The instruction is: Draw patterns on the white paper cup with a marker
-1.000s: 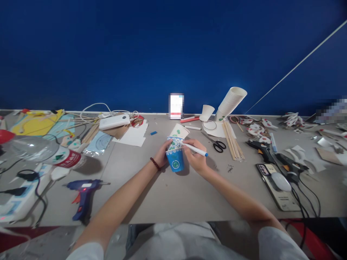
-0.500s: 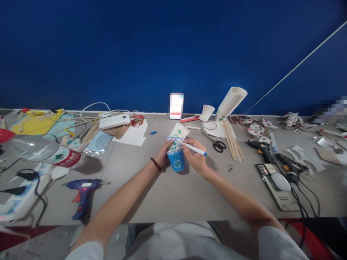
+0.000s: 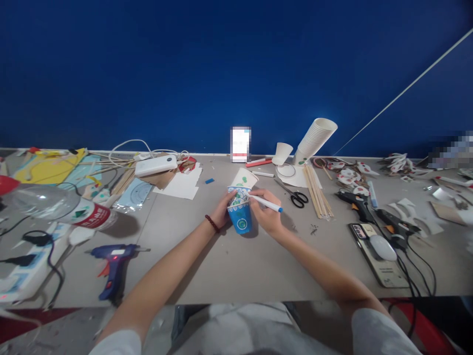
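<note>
A paper cup (image 3: 242, 222), blue on its lower part with a white ring mark and a blue-and-white pattern above, is tilted over the middle of the table. A white cup piece with green marks (image 3: 244, 178) sticks out at its top. My left hand (image 3: 223, 209) is closed around the cup's left side. In my right hand (image 3: 266, 213) is a white marker with a blue end (image 3: 269, 203), its tip against the patterned band. The fingers of my right hand are pinched on the marker near the cup.
Scissors (image 3: 297, 198), wooden sticks (image 3: 318, 192) and a leaning cup stack (image 3: 317, 139) stand right of my hands. A blue glue gun (image 3: 115, 264) and a plastic bottle (image 3: 55, 203) lie left. A phone (image 3: 380, 261) lies at the right, a blue cap (image 3: 209, 181) behind.
The marker in my right hand has shifted very slightly at the patterned band. My left hand and the cup look the same.
</note>
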The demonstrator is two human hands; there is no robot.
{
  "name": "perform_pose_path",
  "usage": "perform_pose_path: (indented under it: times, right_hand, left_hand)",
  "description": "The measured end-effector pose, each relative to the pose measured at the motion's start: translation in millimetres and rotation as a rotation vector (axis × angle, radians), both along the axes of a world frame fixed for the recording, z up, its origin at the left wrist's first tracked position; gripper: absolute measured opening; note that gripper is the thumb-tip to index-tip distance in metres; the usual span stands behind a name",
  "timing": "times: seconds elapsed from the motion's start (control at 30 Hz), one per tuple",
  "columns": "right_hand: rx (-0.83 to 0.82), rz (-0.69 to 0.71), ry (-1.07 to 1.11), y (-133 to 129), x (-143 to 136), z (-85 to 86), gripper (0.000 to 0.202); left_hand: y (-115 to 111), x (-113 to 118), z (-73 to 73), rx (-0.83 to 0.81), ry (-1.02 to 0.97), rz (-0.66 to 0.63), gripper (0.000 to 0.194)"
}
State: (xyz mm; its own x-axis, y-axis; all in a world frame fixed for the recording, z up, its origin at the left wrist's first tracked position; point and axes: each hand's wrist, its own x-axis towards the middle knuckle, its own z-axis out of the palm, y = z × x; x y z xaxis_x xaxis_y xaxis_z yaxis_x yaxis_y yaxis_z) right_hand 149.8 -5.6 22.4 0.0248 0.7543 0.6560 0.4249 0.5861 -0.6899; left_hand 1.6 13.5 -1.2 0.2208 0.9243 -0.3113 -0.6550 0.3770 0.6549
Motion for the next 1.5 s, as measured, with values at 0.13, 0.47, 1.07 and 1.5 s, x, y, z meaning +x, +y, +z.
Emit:
perform_pose_path:
  times: [0.13, 0.47, 1.07, 1.5]
  right_hand:
    - [-0.013, 0.008, 0.009, -0.2, 0.2, -0.3, 0.01]
    - [-0.031, 0.043, 0.049, -1.3, 0.0, 0.6, 0.011]
    - [-0.011, -0.044, 0.02, -0.7, -0.8, 1.2, 0.009]
    - [-0.059, 0.019, 0.067, -1.3, 0.1, 0.1, 0.01]
  left_hand:
    - [-0.3, -1.0, -0.6, -0.003, 0.008, -0.011, 0.025]
    - [0.0, -1.2, -2.3, 0.004, -0.002, -0.028, 0.028]
    - [-0.7, -0.9, 0.2, -0.014, 0.006, -0.011, 0.023]
    - [-0.6, -0.2, 1.4, -0.01, -0.001, -0.016, 0.025]
